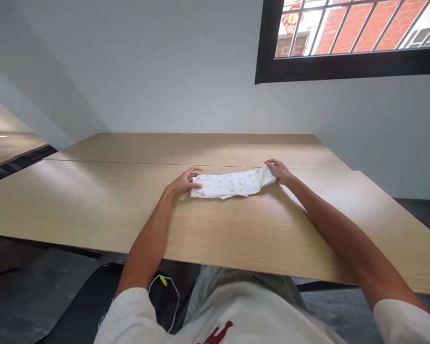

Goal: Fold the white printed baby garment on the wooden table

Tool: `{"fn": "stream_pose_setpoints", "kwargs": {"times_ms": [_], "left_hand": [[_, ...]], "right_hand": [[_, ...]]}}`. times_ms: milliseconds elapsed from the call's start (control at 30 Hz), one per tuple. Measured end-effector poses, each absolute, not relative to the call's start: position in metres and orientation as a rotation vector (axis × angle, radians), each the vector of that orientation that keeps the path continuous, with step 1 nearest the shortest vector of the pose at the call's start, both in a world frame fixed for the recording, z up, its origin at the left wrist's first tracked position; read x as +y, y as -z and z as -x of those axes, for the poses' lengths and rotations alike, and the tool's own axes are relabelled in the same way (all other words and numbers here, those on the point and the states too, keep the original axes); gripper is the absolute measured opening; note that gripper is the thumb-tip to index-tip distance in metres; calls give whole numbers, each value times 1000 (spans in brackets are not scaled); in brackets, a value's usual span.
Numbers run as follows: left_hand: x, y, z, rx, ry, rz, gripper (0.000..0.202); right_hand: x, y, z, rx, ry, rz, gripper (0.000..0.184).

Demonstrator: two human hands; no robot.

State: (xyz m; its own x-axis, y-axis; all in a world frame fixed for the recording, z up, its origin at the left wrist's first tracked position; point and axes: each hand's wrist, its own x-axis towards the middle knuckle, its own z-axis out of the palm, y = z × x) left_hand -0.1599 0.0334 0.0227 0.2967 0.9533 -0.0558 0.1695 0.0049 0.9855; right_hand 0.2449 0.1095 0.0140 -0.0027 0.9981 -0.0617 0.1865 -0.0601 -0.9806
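A white cloth (229,185) with a small dark print is folded into a long strip over the wooden table (229,234). Its exact kind does not show. My left hand (186,182) grips the strip's left end, thumb on top and fingers round the far side. At the other end, my right hand (277,171) pinches the cloth's corner, which is slightly raised. Between my hands the strip stretches almost straight, with an uneven lower edge.
Behind the table rises a pale wall (172,71) with a dark-framed, barred window (347,61) at upper right. A black chair (89,301) and a white cable (177,291) are below the table's front edge. Another table (17,143) shows at far left.
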Motion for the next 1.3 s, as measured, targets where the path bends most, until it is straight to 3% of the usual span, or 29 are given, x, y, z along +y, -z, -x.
{"fn": "stream_pose_setpoints", "kwargs": {"times_ms": [67,267,500,667,800,900,1067,1200,1300], "left_hand": [[33,-22,163,1071,-885,-1428,79],[48,0,171,1046,-1148,-1149,40],[48,-6,157,1502,-998,-1559,34],[47,-7,147,1689,-814,-2173,35],[40,-10,129,1651,-730,-2415,35],[30,-12,107,1415,-669,-2468,39],[19,-12,89,1342,-179,-2450,59],[17,-17,98,1318,7,-2399,78],[20,-18,106,1305,-42,-2384,67]], "right_hand": [[113,-9,-245,-1326,-1190,1412,18],[118,-5,-247,-1349,-1214,1411,15],[122,2,-244,-1300,-1147,1421,23],[117,-4,-251,-1419,-1190,1381,41],[118,-4,-254,-1511,-1093,1362,45],[122,2,-255,-1572,-922,1379,38],[128,11,-258,-1731,-556,1394,12],[126,14,-256,-1900,-355,1379,14],[124,15,-255,-2019,-229,1402,18]]}}
